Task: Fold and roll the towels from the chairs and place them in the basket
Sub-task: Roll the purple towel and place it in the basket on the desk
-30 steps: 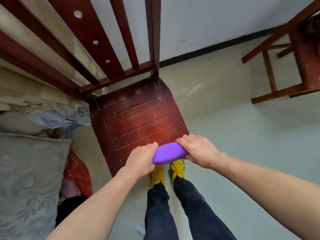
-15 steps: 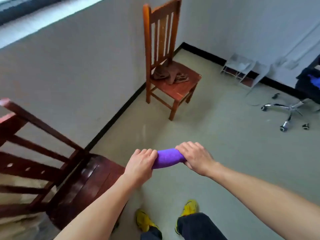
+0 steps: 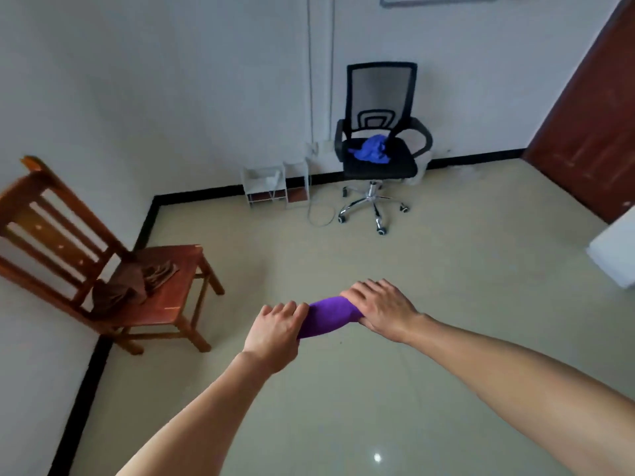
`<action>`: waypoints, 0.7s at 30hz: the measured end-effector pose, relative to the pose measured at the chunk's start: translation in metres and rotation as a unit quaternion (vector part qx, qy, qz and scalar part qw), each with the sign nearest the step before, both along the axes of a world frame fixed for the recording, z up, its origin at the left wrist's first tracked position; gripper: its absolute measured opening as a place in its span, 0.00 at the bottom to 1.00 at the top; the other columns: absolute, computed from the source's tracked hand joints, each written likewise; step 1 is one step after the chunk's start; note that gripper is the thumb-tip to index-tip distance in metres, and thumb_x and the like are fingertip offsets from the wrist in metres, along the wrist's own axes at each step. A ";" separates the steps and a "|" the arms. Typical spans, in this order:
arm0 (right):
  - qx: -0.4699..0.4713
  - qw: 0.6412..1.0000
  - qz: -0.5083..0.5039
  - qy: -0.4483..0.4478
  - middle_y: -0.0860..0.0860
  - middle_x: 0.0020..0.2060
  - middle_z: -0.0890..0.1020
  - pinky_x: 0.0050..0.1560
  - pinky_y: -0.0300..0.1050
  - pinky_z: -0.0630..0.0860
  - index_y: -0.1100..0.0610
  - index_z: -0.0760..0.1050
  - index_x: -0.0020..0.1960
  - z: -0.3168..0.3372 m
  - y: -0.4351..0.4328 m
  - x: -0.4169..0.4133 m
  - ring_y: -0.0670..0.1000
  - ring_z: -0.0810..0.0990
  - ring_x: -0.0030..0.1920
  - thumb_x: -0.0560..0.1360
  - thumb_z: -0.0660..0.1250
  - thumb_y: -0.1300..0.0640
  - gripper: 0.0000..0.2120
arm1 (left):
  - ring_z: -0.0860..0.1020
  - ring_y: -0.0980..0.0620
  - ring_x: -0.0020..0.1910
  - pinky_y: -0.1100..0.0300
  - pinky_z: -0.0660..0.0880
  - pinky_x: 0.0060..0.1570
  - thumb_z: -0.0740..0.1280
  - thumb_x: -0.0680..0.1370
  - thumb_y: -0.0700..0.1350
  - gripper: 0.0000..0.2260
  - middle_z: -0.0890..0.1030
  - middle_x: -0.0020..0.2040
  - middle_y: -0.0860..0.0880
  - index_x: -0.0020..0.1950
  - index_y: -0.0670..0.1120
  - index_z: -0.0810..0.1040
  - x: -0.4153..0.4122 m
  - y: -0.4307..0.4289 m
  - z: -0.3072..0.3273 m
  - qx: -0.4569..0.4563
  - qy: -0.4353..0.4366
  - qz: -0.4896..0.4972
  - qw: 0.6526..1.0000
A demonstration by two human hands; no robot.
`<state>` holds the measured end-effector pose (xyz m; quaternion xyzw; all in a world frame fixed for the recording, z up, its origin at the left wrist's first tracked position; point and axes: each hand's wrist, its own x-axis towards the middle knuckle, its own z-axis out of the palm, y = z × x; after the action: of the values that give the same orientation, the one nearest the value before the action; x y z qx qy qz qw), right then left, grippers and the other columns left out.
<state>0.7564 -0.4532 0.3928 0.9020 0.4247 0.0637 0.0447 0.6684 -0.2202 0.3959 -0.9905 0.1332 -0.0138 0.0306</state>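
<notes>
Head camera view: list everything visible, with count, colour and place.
wooden chair: one, reddish brown, by the left wall
office chair: one, black, chrome wheeled base, against the far wall
purple towel: one, purple, rolled, held above the floor
brown towel: one, brown, crumpled on the wooden chair's seat
blue towel: one, blue, crumpled on the office chair's seat
shelf racks: seemingly two, white, left of the office chair
cable: one, white, down the far wall onto the floor
door: one, reddish brown, far right
white object: one, right edge, unidentifiable
left hand: one, grips the towel's left end
right hand: one, grips the towel's right end
</notes>
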 end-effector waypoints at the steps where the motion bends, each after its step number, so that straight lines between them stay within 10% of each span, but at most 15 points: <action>1: 0.003 1.000 -0.025 -0.004 0.48 0.44 0.79 0.36 0.45 0.75 0.52 0.74 0.55 0.005 -0.026 0.014 0.52 0.80 0.40 0.58 0.79 0.47 0.29 | 0.78 0.49 0.31 0.59 0.72 0.30 0.75 0.54 0.44 0.24 0.77 0.36 0.52 0.49 0.48 0.76 0.024 -0.022 0.004 0.003 -0.004 -0.020 1.000; 12: -0.005 0.964 -0.265 -0.015 0.48 0.45 0.80 0.39 0.47 0.76 0.52 0.74 0.56 0.019 -0.250 0.130 0.53 0.80 0.43 0.60 0.79 0.49 0.27 | 0.79 0.48 0.32 0.56 0.74 0.33 0.73 0.57 0.42 0.21 0.78 0.37 0.51 0.49 0.47 0.76 0.257 -0.236 0.018 0.023 0.000 -0.230 0.973; 21: -0.027 0.893 -0.450 -0.008 0.49 0.48 0.80 0.43 0.48 0.76 0.51 0.72 0.60 0.035 -0.415 0.228 0.53 0.80 0.45 0.66 0.75 0.48 0.25 | 0.75 0.46 0.53 0.55 0.66 0.55 0.61 0.75 0.42 0.18 0.76 0.56 0.49 0.65 0.47 0.67 0.442 -0.433 0.038 -0.004 0.014 -0.408 0.913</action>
<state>0.9848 -0.8679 0.4279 0.9945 -0.0249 0.0321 0.0967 1.1105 -0.6533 0.4335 -0.8501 0.5262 -0.0122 0.0170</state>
